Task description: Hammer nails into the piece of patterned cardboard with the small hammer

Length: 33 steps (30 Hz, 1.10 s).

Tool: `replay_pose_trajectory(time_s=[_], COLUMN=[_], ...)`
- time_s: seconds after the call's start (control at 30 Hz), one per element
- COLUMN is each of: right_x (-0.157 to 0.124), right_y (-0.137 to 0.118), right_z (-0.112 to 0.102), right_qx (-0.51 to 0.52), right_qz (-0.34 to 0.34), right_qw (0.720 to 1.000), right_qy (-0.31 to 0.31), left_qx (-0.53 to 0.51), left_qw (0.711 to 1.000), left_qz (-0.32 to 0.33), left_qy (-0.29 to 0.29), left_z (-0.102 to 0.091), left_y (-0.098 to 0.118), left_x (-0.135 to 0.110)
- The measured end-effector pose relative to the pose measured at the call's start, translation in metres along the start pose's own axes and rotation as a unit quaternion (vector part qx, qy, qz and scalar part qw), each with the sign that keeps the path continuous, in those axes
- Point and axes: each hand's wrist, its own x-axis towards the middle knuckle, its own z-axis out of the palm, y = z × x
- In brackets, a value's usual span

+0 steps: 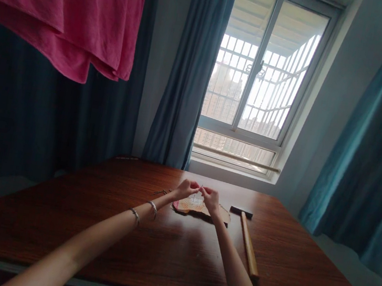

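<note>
My left hand [188,189] and my right hand [209,198] meet fingertip to fingertip above the far middle of the table. Both are closed in a pinch around a thin pale piece [200,188], too small to tell whether it is a nail or a thread. Beneath them lies a ragged-edged brown board [185,206], like cardboard, with a pale dotted patch and a pink left end. My right wrist covers part of it. Right of the board rests a hammer with a wooden handle [249,249] and a dark head [241,212].
The brown wooden table [116,247] reaches toward the window [254,85]. Thin dark pieces [159,191] lie just left of the board. A pink cloth [98,17] hangs at upper left. Blue curtains [190,75] flank the window.
</note>
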Motion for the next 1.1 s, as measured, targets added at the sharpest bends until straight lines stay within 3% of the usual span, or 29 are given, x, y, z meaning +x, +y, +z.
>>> replay_pose_trajectory(time_s=[0.27,0.4,0.63,0.87,1.1], right_x=[0.001,0.007,0.012,0.008,0.007], right_y=[0.02,0.038,0.067,0.085,0.092], right_z=[0.004,0.007,0.025,0.034,0.038], right_qx=[0.014,0.008,-0.013,-0.035,-0.046], right_qz=[0.011,0.021,0.022,0.02,0.008], right_qw=[0.999,0.998,1.0,0.999,0.999], right_qy=[0.034,0.05,0.019,0.015,0.001], left_qx=[0.019,0.021,-0.053,-0.072,-0.083], left_qw=[1.0,0.997,0.99,0.991,0.988], left_qz=[-0.005,-0.053,-0.128,-0.107,-0.126], left_qy=[0.014,0.051,0.041,0.038,0.028], left_z=[0.001,0.002,0.017,0.033,0.04], left_y=[-0.012,-0.037,-0.074,-0.077,-0.081], left_x=[0.0,-0.005,-0.004,0.003,0.003])
